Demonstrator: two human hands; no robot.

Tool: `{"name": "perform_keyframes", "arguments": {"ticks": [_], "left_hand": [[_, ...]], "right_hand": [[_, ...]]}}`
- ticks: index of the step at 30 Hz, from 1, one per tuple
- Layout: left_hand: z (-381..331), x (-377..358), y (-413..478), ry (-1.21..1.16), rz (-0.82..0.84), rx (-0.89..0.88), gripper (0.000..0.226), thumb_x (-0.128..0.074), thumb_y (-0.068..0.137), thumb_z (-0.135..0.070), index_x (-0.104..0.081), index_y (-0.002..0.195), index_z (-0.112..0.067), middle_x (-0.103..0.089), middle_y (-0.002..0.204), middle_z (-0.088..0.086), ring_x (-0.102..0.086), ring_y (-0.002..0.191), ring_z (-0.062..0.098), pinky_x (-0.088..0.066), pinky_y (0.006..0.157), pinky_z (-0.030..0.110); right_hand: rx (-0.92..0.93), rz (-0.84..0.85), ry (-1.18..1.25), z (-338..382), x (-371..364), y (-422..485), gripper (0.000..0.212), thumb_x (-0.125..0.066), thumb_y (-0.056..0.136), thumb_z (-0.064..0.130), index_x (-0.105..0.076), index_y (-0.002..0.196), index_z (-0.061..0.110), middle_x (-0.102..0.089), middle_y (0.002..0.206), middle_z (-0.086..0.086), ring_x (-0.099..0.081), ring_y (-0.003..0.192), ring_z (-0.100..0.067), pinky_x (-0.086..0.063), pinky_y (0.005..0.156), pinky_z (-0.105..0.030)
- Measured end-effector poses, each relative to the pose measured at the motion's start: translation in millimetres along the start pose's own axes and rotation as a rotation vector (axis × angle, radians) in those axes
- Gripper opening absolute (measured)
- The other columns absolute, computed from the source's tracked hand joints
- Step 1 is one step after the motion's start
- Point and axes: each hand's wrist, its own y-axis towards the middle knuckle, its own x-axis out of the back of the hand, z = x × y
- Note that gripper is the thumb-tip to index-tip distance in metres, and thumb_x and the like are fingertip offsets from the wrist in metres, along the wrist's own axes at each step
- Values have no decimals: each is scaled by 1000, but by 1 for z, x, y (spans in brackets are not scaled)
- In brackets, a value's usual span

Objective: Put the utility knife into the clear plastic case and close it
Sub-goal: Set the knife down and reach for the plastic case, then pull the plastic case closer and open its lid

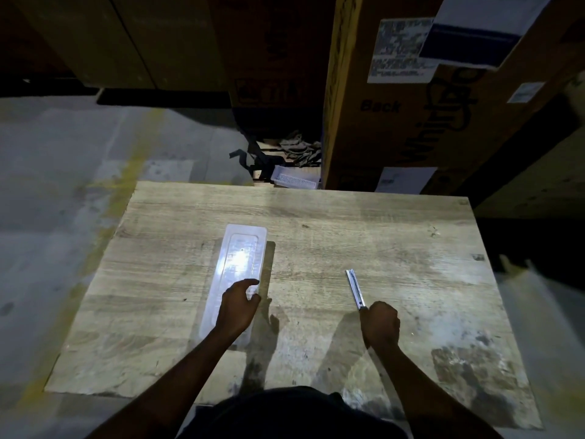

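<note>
With the utility knife (355,289) gripped at its near end by the closed right hand (380,324), well to the right of the clear plastic case (235,274), which is steadied by the loosely spread left hand (239,307), the case is probably best opened before the knife is carried across.

On the table (364,223), the clear plastic case (235,270) lies left of the utility knife (355,288), well apart.
</note>
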Motion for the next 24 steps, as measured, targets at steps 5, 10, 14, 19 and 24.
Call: {"name": "perform_keyframes", "arguments": {"ticks": [5, 10, 14, 19, 24], "left_hand": [[9, 7, -3, -50, -6, 6, 32, -59, 83, -6, -65, 114, -13, -66, 124, 9, -59, 118, 23, -41, 103, 30], [31, 30, 3, 8, -114, 57, 45, -60, 84, -8, -55, 128, -13, -46, 145, 17, -37, 138, 29, -31, 114, 41], [54, 52, 8, -104, -100, 186, 54, -55, 87, -10, -41, 139, -8, -40, 149, 18, -38, 137, 31, -29, 112, 39], [74, 68, 7, -372, 23, 494, 33, -44, 91, -22, -57, 120, -16, -58, 130, 13, -57, 110, 30, -43, 98, 42], [90, 70, 5, -628, 227, 636, 31, -35, 88, -30, -59, 79, -13, -61, 85, 9, -56, 73, 25, -43, 66, 31]], "right_hand": [[170, -79, 6, 23, 8, -17, 27, -57, 90, 27, -66, 107, 8, -65, 104, -16, -63, 99, -35, -54, 80, -40], [585, 33, -56, 98, 1, -39, 40, -53, 91, 26, -56, 130, 17, -59, 127, -7, -54, 119, -26, -47, 96, -38], [777, 106, -101, 166, -18, -76, 47, -53, 90, 29, -49, 135, 16, -55, 134, -7, -53, 118, -28, -49, 92, -38], [875, 202, -303, 222, -54, -127, 35, -49, 94, 17, -49, 128, 8, -52, 135, -12, -56, 117, -32, -52, 92, -44], [876, 243, -453, 242, -90, -164, 25, -48, 91, 3, -57, 114, -1, -60, 116, -21, -64, 96, -39, -52, 75, -43]]}}
